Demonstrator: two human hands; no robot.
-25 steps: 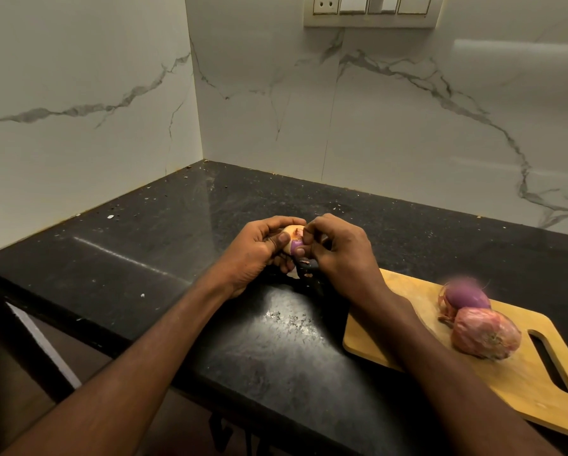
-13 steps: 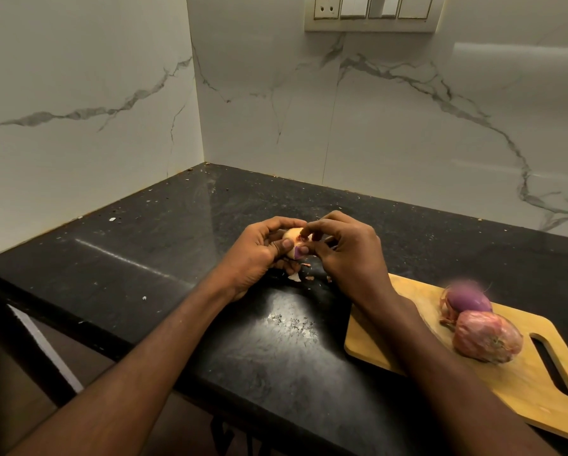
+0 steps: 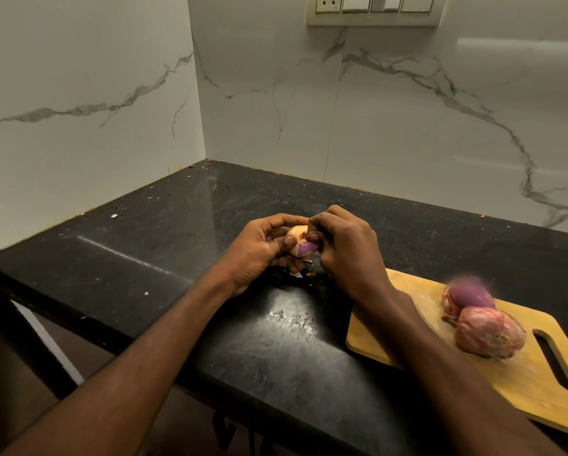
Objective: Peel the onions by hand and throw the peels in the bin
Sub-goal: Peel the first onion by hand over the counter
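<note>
Over the black counter my left hand (image 3: 259, 255) grips a small onion (image 3: 300, 243), pale skin on its upper part and bare purple flesh below. My right hand (image 3: 345, 248) pinches the skin at the onion's top with thumb and fingertips. Small bits of peel (image 3: 300, 274) lie on the counter under the hands. Two more onions sit on the wooden cutting board (image 3: 522, 386) at the right: a purple, mostly bare one (image 3: 470, 296) and a pink-skinned one (image 3: 488, 334) in front of it. No bin is in view.
The black stone counter (image 3: 144, 258) runs into a corner of white marble walls. A switch panel (image 3: 373, 9) is on the back wall above. The counter's front edge drops off at the lower left.
Both hands stay together on the onion. The right fingers have shifted up to its top, and more purple flesh shows on the lower side.
</note>
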